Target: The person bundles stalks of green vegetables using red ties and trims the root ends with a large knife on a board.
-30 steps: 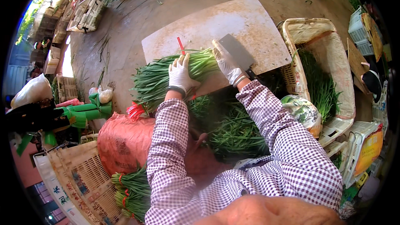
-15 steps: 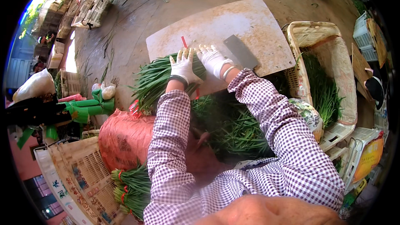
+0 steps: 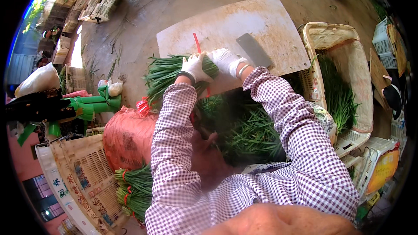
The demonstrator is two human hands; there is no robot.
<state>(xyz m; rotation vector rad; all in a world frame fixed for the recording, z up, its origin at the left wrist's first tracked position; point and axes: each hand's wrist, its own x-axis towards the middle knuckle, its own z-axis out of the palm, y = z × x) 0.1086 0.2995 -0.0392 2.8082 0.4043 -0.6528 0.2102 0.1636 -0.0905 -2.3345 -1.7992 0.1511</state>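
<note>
A bundle of garlic chives lies across the left end of a pale, dirt-stained board. My left hand, in a white glove, presses on the bundle with its fingers curled over the far side. Under the bundle runs a red tie strip, its ends sticking out beyond and in front. My right hand, also gloved, is closed at the bundle's right end, its fingertips close to my left ones. What those fingers hold is hidden. A cleaver with a broad grey blade lies flat beside my right hand.
Loose chives are heaped below the board. At right stands a lined plastic crate with more greens. A red sack sits at left, with tied chive bundles in front of it and a pale crate alongside.
Both hands had fingers spread flat toward the far side. Now the left fingers curl over the bundle, and the right hand has closed near them. The view has shifted slightly.
</note>
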